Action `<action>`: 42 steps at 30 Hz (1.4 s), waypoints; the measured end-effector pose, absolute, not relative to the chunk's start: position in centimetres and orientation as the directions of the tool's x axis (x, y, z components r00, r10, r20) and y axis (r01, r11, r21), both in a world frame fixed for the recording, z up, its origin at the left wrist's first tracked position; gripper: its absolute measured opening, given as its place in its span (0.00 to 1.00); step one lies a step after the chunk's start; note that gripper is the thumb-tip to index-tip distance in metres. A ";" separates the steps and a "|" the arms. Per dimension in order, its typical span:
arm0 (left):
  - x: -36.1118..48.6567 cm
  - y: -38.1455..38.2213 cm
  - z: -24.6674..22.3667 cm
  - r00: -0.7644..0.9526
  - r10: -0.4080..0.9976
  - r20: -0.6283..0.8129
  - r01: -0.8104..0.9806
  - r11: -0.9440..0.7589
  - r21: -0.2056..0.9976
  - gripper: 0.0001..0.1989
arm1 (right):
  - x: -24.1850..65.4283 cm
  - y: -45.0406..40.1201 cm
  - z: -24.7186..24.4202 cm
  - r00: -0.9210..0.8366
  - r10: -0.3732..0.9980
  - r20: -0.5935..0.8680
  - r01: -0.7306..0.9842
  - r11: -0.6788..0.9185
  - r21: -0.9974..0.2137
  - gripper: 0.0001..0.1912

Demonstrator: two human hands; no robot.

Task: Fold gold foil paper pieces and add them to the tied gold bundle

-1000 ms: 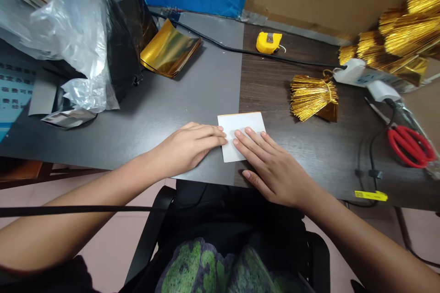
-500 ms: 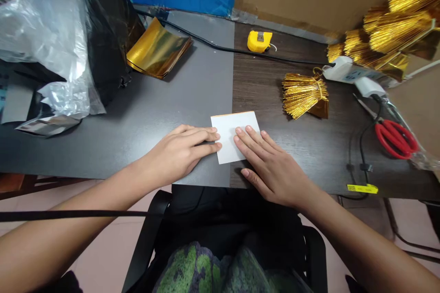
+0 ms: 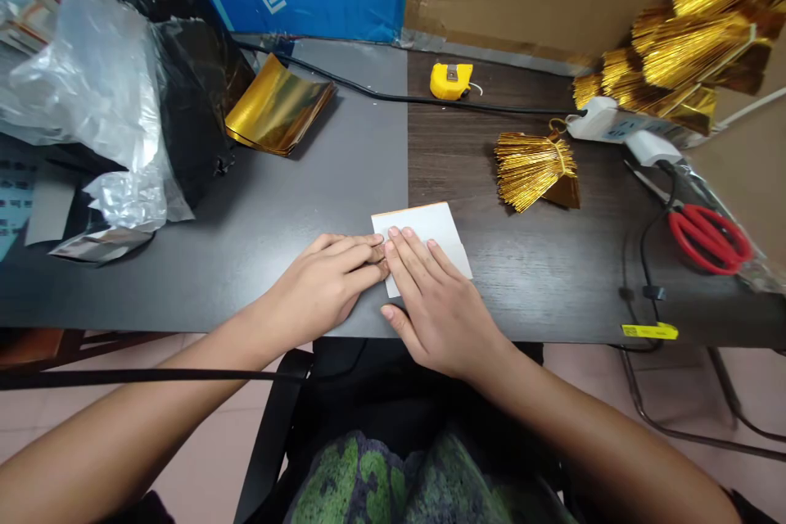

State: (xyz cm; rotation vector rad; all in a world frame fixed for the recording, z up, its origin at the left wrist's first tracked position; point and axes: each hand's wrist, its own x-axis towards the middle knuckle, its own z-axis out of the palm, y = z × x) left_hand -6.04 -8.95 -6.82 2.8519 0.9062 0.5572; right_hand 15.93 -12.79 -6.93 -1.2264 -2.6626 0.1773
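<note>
A folded sheet of paper, white on top with a thin gold line along its far edge, lies flat on the desk in front of me. Resting on its left edge are the fingertips of my left hand, the fingers stretched out and close together. My right hand lies flat across the sheet, palm down, thumb apart from the fingers. Its fingertips reach close to those of my left hand, and it covers much of the paper's near side.
A stack of gold foil sheets lies back left beside a black and clear plastic bag. A yellow tape measure, a gold fringed bundle, red-handled scissors and a power strip lie right. A black cable crosses the back.
My right hand has slid left over the paper toward my left hand, uncovering the sheet's right side. My left hand stays at the left edge. The camera view has shifted slightly.
</note>
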 end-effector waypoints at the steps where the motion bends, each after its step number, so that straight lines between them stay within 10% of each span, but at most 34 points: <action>1: -6.0 -9.0 -6.8 0.751 0.578 0.317 0.539 -0.816 0.210 0.12 | 16.1 -12.8 -7.1 -0.625 0.771 0.124 0.744 0.636 -0.207 0.35; 12: -5.9 -9.0 -6.4 0.755 0.581 0.304 0.532 -0.814 0.233 0.11 | 20.5 -13.2 -8.1 -0.396 0.902 0.175 0.883 0.426 -0.196 0.35; 27: -6.3 -10.5 -5.4 0.777 0.600 0.188 0.561 -0.797 0.224 0.19 | 19.6 -14.4 -7.4 -0.707 0.679 0.198 0.649 0.734 -0.202 0.40; 32: -6.3 -11.8 -5.4 0.859 0.493 0.140 0.472 -0.867 0.158 0.34 | 21.4 -15.4 -8.2 -0.724 0.598 0.343 0.561 0.800 -0.212 0.22; 42: -5.7 -13.2 -5.9 0.812 0.462 0.357 0.405 -0.886 0.226 0.08 | 22.5 -16.1 -7.1 -0.726 0.600 0.335 0.558 0.799 -0.224 0.20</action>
